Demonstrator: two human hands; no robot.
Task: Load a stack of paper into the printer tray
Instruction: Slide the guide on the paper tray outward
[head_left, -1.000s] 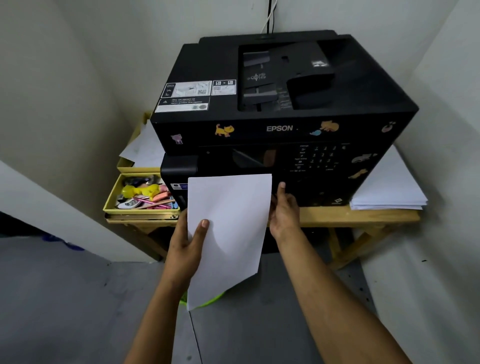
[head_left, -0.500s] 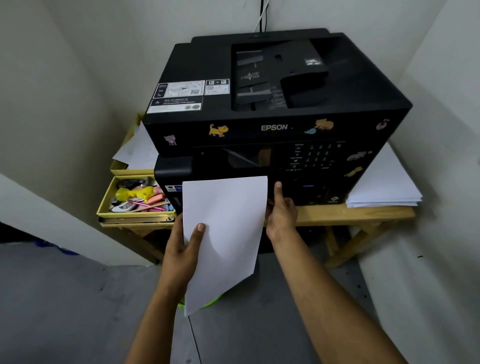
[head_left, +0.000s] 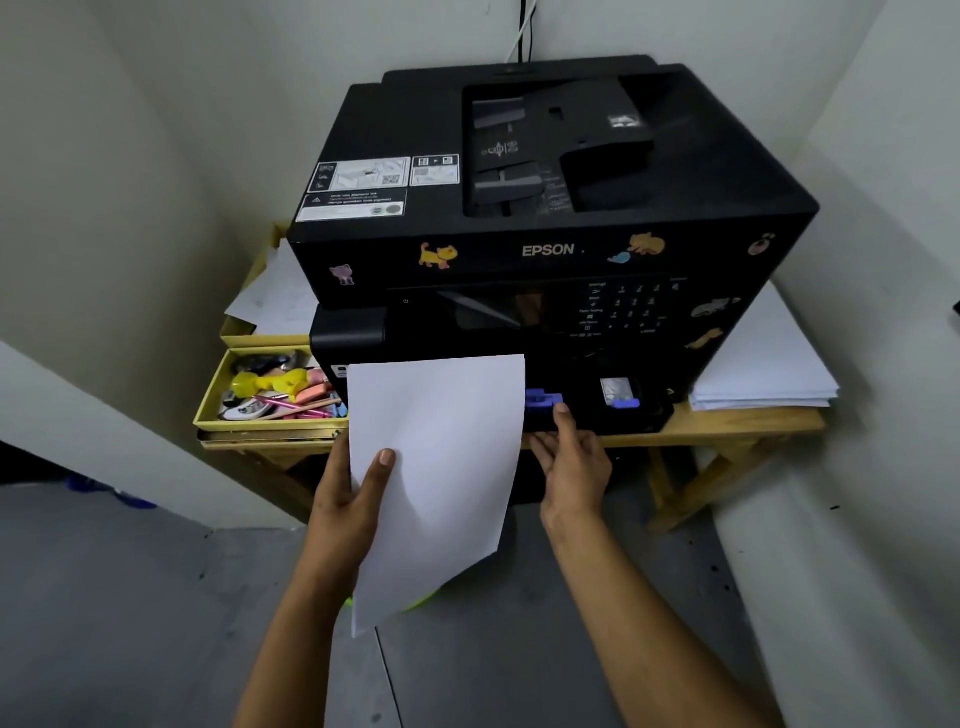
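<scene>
A black Epson printer stands on a wooden table. My left hand holds a thin stack of white paper upright in front of the printer's lower left front, thumb on its face. My right hand grips the front edge of the printer tray, which is pulled partly out at the bottom. Blue guides show inside the tray. The paper hides the tray's left part.
A thick stack of white paper lies on the table right of the printer. At the left are yellow drawers with pens and small items, and loose sheets above. Walls close in on both sides. The floor is grey.
My right hand has drawn the tray out of the printer front, exposing its blue guides. The left hand still holds the paper in the same place.
</scene>
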